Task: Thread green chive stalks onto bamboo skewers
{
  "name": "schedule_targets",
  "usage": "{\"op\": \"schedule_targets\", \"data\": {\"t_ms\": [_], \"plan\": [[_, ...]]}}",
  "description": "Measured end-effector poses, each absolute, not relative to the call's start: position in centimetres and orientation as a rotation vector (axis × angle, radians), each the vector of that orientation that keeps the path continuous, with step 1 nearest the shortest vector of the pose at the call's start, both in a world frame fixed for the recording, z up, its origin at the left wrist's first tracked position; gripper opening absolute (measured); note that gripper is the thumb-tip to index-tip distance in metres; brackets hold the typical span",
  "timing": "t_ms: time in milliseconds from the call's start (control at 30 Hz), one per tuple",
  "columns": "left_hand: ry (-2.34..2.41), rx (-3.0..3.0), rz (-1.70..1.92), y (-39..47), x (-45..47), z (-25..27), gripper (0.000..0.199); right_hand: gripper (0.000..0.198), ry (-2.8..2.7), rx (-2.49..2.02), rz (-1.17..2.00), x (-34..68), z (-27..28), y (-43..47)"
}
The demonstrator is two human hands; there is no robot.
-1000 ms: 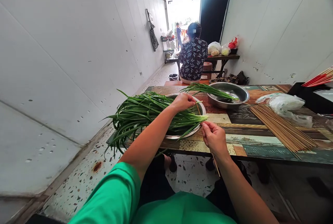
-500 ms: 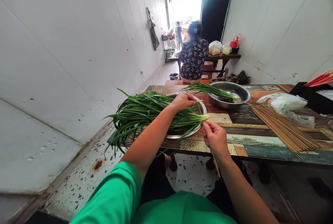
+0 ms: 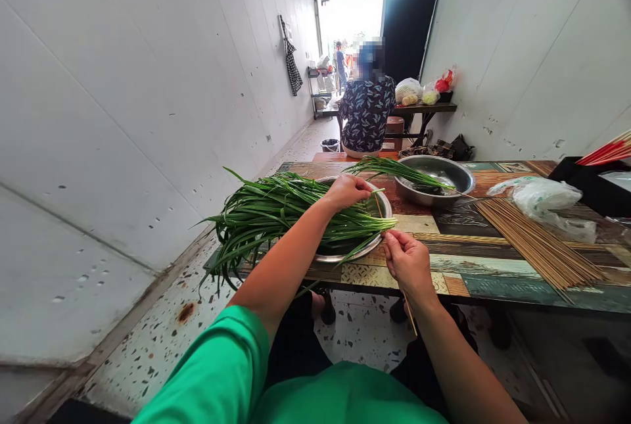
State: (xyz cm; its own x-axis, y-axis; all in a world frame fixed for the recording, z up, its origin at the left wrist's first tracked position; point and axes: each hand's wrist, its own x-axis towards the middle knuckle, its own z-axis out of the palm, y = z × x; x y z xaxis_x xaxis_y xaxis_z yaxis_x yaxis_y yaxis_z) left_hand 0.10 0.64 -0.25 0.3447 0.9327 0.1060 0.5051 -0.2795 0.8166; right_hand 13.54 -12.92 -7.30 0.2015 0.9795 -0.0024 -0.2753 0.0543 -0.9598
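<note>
Over the near metal basin (image 3: pixel 387 204), my left hand (image 3: pixel 348 192) pinches the pale end of garlic chives. The thin bamboo skewer (image 3: pixel 410 315) is gripped by my right hand (image 3: pixel 408 256), thumb and fingers closed around it. Its upper part slants up to the chive end at my left fingertips; whether it pierces the stalk I cannot tell. A large heap of garlic chives (image 3: pixel 276 204) fills the basin, leaves hanging over the left side and white ends pointing right, close to my right fingers.
A second metal basin (image 3: pixel 466 177) farther back has a smaller chive bunch (image 3: pixel 382 165) across its rim. Many loose skewers (image 3: pixel 537 240) lie at right beside a plastic bag (image 3: pixel 542 197) and a black box (image 3: pixel 572 177). A person (image 3: pixel 367 112) sits beyond the table, back turned.
</note>
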Motion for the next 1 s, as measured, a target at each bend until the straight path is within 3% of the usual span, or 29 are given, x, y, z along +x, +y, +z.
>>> {"op": "schedule_targets", "data": {"t_ms": [667,900,1000], "plan": [[1.247,2.154,0.651,0.0,-0.5,0.6,0.021,0.043,-0.834,-1.073,1.161,13.3,-7.3,-13.1],[0.876,2.342,0.332,-1.2,-0.6,2.4,0.019,0.042,-0.897,-1.045,1.133,13.8,-7.2,-11.9],[0.995,2.449,0.154,-0.3,-0.8,3.0,0.022,0.043,-0.951,-1.052,1.135,13.7,-7.6,-12.1]]}}
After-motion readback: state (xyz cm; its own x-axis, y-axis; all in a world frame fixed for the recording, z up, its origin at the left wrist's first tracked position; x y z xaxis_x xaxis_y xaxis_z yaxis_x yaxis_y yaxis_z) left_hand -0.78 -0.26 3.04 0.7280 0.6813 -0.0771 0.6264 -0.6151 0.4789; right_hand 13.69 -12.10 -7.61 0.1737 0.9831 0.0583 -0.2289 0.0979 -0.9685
